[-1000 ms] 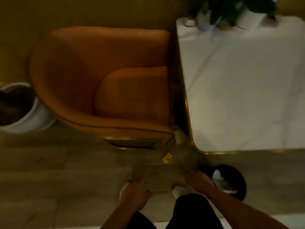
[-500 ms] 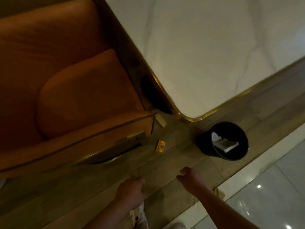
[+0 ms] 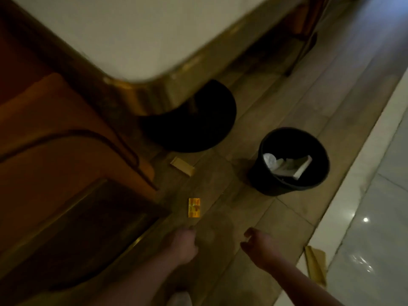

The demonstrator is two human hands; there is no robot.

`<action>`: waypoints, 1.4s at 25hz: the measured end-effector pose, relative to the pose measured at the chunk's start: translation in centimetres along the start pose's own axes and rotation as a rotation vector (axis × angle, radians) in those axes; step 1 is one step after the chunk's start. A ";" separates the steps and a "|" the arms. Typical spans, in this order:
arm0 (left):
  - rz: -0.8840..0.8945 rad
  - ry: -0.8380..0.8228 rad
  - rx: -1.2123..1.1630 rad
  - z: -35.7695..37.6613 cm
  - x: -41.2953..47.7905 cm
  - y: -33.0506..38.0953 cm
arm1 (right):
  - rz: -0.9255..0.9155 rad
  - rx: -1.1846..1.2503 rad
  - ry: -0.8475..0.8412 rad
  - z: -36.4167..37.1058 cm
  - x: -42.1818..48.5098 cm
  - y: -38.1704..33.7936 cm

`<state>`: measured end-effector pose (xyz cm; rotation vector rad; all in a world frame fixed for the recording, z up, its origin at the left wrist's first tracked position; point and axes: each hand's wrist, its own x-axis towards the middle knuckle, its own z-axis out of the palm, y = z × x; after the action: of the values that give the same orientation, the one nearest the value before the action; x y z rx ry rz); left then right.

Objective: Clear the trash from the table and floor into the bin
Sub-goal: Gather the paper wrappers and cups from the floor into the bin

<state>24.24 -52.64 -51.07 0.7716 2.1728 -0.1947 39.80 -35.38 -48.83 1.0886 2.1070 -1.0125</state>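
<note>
A black round bin (image 3: 293, 184) stands on the wooden floor, with white paper and a box inside. A small yellow wrapper (image 3: 194, 207) lies flat on the floor, just beyond my left hand (image 3: 184, 245). A tan folded card (image 3: 182, 166) lies further off, near the table's black base. Another tan piece of cardboard (image 3: 315, 266) lies to the right of my right hand (image 3: 257, 247), at the floor's pale edge. Both hands hang low over the floor with fingers loosely curled and nothing in them.
An orange armchair (image 3: 55, 138) fills the left side. A white marble table (image 3: 132, 34) with a gold rim overhangs at the top, on a black round base (image 3: 194, 124). Glossy pale tiles (image 3: 375, 228) run along the right.
The view has dropped lower and closer to the floor. The bin, wrapper and cards now look larger and nearer. Both hands have stayed low and empty.
</note>
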 end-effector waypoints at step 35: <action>-0.275 0.455 -0.813 4.7 23.9 -5.3 | -0.772 -0.476 0.400 9.5 33.9 -4.0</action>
<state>12.43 -47.63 -72.41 0.0435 2.4675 0.7565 20.15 -30.18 -77.83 0.2288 2.9914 -0.5424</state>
